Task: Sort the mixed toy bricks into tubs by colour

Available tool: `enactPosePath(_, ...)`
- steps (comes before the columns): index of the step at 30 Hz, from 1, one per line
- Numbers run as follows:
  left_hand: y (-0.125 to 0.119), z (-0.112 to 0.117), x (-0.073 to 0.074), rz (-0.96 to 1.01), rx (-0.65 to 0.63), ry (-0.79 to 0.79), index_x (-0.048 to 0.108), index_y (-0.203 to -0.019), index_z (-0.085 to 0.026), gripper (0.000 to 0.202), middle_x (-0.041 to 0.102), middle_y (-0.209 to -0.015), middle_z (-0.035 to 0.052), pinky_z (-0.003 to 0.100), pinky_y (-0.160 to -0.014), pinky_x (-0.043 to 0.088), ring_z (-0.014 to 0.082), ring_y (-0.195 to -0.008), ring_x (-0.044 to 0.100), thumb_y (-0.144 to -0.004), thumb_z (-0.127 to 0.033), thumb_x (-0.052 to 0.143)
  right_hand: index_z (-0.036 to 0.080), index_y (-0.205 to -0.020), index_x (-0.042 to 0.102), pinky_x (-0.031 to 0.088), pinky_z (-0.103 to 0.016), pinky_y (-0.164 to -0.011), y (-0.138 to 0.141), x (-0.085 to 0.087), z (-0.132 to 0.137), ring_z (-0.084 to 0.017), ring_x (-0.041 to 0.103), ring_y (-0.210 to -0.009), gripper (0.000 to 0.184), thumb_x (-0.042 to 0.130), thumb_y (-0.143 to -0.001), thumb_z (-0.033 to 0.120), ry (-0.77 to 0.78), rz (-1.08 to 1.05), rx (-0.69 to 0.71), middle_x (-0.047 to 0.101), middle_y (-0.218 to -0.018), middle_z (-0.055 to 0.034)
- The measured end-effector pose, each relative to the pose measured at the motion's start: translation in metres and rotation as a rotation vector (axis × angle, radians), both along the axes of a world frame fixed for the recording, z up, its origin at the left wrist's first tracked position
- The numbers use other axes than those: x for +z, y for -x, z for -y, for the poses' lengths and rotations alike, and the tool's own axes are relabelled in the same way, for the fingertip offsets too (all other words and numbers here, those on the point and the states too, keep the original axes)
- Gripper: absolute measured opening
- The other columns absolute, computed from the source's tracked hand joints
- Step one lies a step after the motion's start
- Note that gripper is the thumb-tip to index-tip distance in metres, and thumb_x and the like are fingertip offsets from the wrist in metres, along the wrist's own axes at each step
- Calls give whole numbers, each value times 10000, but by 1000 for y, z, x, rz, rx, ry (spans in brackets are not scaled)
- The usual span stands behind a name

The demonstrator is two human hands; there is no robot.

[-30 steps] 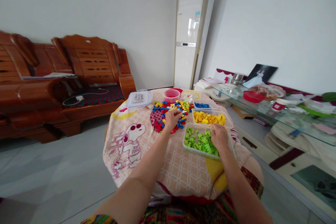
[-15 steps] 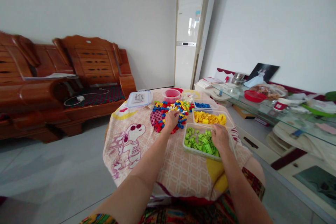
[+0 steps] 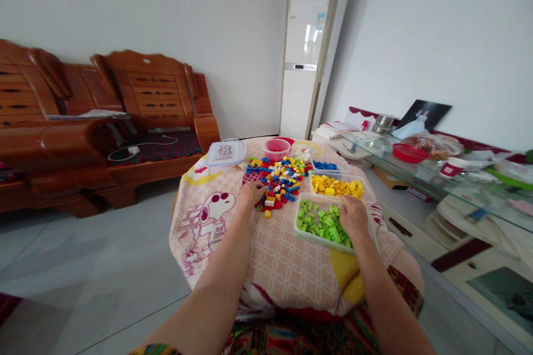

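A mixed pile of small toy building bricks, red, blue, yellow, white and green, lies on the cloth-covered table. At its left edge, my left hand has its fingers drawn together at the bricks; what they hold is hidden. My right hand is over the right side of a clear box of green bricks. Its fingers are curled in, and I cannot make out anything in them. Behind this box sit a box of yellow bricks and one of blue bricks.
A round pink tub and a clear lid lie toward the table's far side. To the right runs a glass-topped cabinet with a red bowl and a paper cup. A wooden bench stands at the left.
My left hand has moved left and nearer, from the middle of the pile to its left edge. The right hand stays at the green box. The view has shifted slightly.
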State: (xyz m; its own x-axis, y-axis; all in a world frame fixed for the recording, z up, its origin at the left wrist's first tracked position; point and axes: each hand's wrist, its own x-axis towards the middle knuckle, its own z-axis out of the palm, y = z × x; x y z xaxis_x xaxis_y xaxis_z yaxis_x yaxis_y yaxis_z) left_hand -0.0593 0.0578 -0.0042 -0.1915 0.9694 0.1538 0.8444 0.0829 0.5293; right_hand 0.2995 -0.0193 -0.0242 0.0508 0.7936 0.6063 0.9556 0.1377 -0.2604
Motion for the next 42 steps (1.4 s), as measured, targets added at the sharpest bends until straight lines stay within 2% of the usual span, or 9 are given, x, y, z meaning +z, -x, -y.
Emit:
enactPosePath(4, -2, 3, 2, 19, 1, -4, 810, -955, -260, 154, 817, -984, 39, 253, -764, 488, 206, -908, 727, -899, -334, 687, 150, -1083, 749, 494, -412, -1041, -1, -1, -1, -267, 649, -1099, 301, 544, -866, 108, 7, 15, 10, 748, -1146, -153)
enactPosePath(11, -7, 5, 1, 135, -138, -97, 749, -960, -217, 128, 793, -986, 37, 264, -843, 505, 180, -912, 711, -880, -181, 656, 158, -1074, 750, 498, -416, -1041, -2, -3, -2, -262, 655, -1096, 293, 557, -857, 118, -19, 9, 10, 754, -1130, -140)
enactPosePath(18, -7, 2, 2, 314, 4, -255, 754, -992, -195, 161, 793, -1025, 57, 272, -842, 531, 191, -920, 719, -896, -223, 629, 152, -1065, 749, 503, -410, -1036, 0, -2, 0, -266, 658, -1092, 297, 533, -865, 110, -11, 31, 2, 755, -1134, -151)
enactPosePath(22, -21, 3, 12, 348, -10, -308, 783, -949, -189, 174, 800, -994, 53, 273, -851, 536, 192, -907, 721, -896, -252, 629, 154, -1063, 750, 487, -411, -1065, 3, -1, 0, -264, 654, -1118, 298, 529, -870, 99, -11, 37, -4, 754, -1144, -147)
enactPosePath(29, -104, 0, 25, 437, -425, -247, 822, -927, -177, 167, 802, -909, 44, 271, -798, 557, 169, -784, 710, -827, -167, 688, 147, -1087, 753, 497, -414, -1044, 4, 1, 1, -273, 659, -1122, 292, 542, -886, 117, 13, 47, -15, 752, -1175, -160)
enactPosePath(32, -135, -4, 27, 462, -634, -199, 823, -1050, -182, 276, 806, -987, 73, 275, -802, 565, 160, -779, 715, -831, -122, 667, 153, -1085, 756, 489, -422, -1059, 2, 2, 0, -274, 660, -1132, 296, 549, -879, 108, 29, 21, 1, 750, -1186, -160)
enactPosePath(34, -145, -5, 28, 458, -699, -235, 801, -1164, -187, 360, 802, -1057, 87, 296, -855, 571, 171, -829, 724, -848, -121, 642, 154, -1086, 756, 483, -419, -1069, 2, 2, 0, -272, 660, -1137, 298, 559, -868, 102, 43, 3, 3, 747, -1194, -159)
enactPosePath(37, -140, -4, 28, 431, -648, -283, 777, -1229, -196, 423, 799, -1106, 86, 317, -913, 572, 184, -897, 727, -850, -105, 611, 160, -1080, 755, 486, -412, -1063, 1, 0, 0, -269, 660, -1130, 300, 560, -860, 101, 24, 6, 0, 750, -1182, -149)
enactPosePath(42, -89, 4, 23, 297, -331, -274, 806, -1133, -195, 353, 805, -1107, 71, 308, -944, 559, 197, -937, 726, -845, -101, 624, 174, -1070, 752, 494, -395, -1045, 3, -1, 1, -260, 656, -1110, 300, 551, -859, 102, -26, 28, -9, 756, -1146, -133)
